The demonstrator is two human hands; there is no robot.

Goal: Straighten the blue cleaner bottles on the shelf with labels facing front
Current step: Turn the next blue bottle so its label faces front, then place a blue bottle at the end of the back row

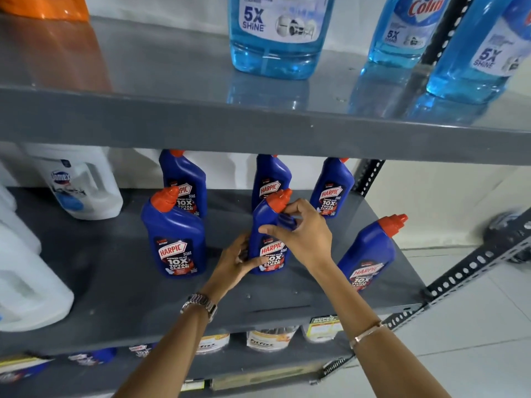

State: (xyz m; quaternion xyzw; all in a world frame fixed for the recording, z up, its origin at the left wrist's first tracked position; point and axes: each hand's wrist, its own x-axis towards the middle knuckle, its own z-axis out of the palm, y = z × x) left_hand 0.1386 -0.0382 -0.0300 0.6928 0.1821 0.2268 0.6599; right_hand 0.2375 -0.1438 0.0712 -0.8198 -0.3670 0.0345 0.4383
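I am holding the middle front bottle point(268, 242) on the grey middle shelf point(115, 282) with both hands. My left hand point(238, 261) is cupping its lower left side near the base, fingers curled against the blue plastic, while my right hand point(301, 234) is gripping its shoulder just under the red cap, thumb across the front and fingers wrapping round the neck. The bottle is standing upright with its label facing me. To its left, the left front bottle point(175, 239) is standing upright with the label forward. To the right, the right front bottle point(370, 254) is leaning with its cap tipped toward the shelf's right edge. Behind them three back bottles point(332, 191) are standing in a row against the wall, labels forward. A white jug point(83, 185) is sitting at the back left, and clear blue bottles point(278, 38) are standing on the shelf above.
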